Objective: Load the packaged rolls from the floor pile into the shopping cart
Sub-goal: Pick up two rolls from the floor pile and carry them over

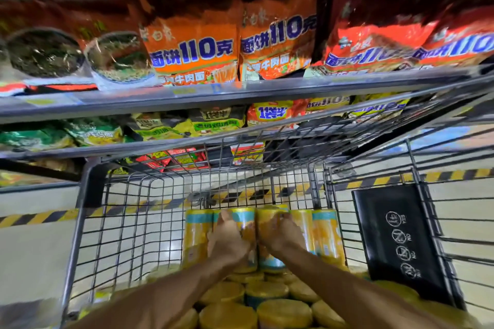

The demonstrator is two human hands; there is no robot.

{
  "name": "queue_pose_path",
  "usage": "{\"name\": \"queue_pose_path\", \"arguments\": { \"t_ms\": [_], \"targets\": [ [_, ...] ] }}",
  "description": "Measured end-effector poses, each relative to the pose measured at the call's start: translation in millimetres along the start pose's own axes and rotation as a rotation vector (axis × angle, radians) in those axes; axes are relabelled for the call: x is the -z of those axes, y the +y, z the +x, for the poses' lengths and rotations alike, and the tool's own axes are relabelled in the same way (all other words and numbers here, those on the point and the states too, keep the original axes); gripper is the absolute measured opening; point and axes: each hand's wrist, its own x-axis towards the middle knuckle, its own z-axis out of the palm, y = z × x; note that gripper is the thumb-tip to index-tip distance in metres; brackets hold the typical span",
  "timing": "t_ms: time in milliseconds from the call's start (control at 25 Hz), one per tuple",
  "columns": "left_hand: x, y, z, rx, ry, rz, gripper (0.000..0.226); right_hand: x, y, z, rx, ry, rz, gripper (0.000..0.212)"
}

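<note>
Forearms [160,299] stretched down into the shopping cart [92,184]; left hand [227,242] and right hand [280,238], side by side, each curled round an upright yellow roll in a standing row of packaged rolls [327,235]. More rolls [227,312] lay end-up in the cart, nearer the camera. Noodle packets [192,48] filled shelves [240,91] beyond.

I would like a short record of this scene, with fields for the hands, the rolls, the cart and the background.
Hands: left hand and right hand each grip one roll, side by side
Row: upright rolls, yellow, at the cart's far end
Lower layer: stacked rolls, round ends toward the camera
Cart: shopping cart, wire mesh
Right side: black panel with printed symbols
Background: shelves of noodle bags
</note>
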Motion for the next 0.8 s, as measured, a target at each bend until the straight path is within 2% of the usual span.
{"name": "queue_pose_path", "arguments": {
  "t_ms": [80, 200, 320, 480, 640, 800],
  "targets": [
    [17.4, 10.7, -3.7, -0.101, 0.051, 0.139, 0.071, 11.9, -12.8, -12.3, 0.122, 0.003, -0.131, 0.064],
    [44.6, 23.3, -12.4, -0.258, 0.119, 0.31, 0.091, 32.2, -27.0, -32.9, 0.301, 0.08, -0.349, 0.087],
    [69.5, 32.1, -37.2, -0.358, 0.213, 0.545, 0.098, 60.5, -41.9, -61.9, 0.461, 0.146, -0.484, 0.092],
    [108.3, 44.6, -102.8, -0.388, 0.417, 0.53, 0.099, 98.3, -61.9, -118.9, 0.709, 0.322, -0.618, 0.09],
    [131.4, 23.3, -192.1, -0.275, 0.625, 0.536, 0.097, 113.2, -75.7, -204.1, 1.015, 0.418, -0.669, 0.089],
    [127.5, -38.7, -297.4, -0.092, 0.831, 0.363, 0.1, 82.9, -76.6, -304.5, 1.395, 0.387, -0.7, 0.089]
  ]
}}
